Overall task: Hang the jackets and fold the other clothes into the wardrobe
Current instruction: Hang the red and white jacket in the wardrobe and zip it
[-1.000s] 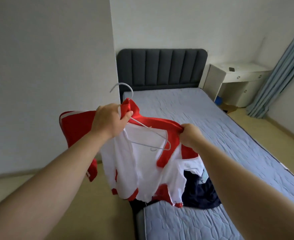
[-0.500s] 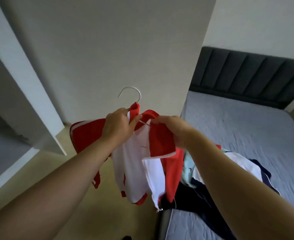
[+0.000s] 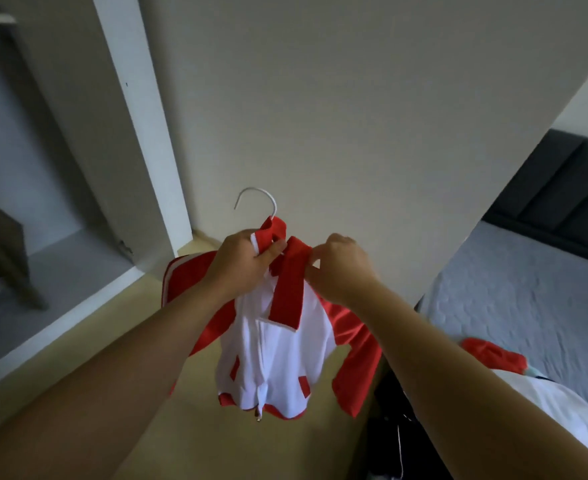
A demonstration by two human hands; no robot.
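Now I am holding the red and white zip-up jacket point(image 3: 278, 351) up in front of me, clear of the bed and hanging over the floor. The fingers point(image 3: 272, 252) of my left hand point(image 3: 240, 261) are curling round the collar where the hanger neck runs through. The fingers point(image 3: 316, 265) of my right hand point(image 3: 341, 268) are pinching the red collar flap just beside them.

A second ago that right hand was out at the shoulder and the wire frame was showing inside the open front. Now the front is hanging closed and only the thin white wire hanger hook point(image 3: 258, 199) is sticking up above the collar, so I am judging the jacket seated and ready to hang.

My view is swinging too. The grey quilted mattress point(image 3: 527, 289), with its pile of remaining clothes point(image 3: 493, 355), is sliding off to the right. The open white wardrobe point(image 3: 136, 133) is coming up on the left, though I am not seeing its rail yet.
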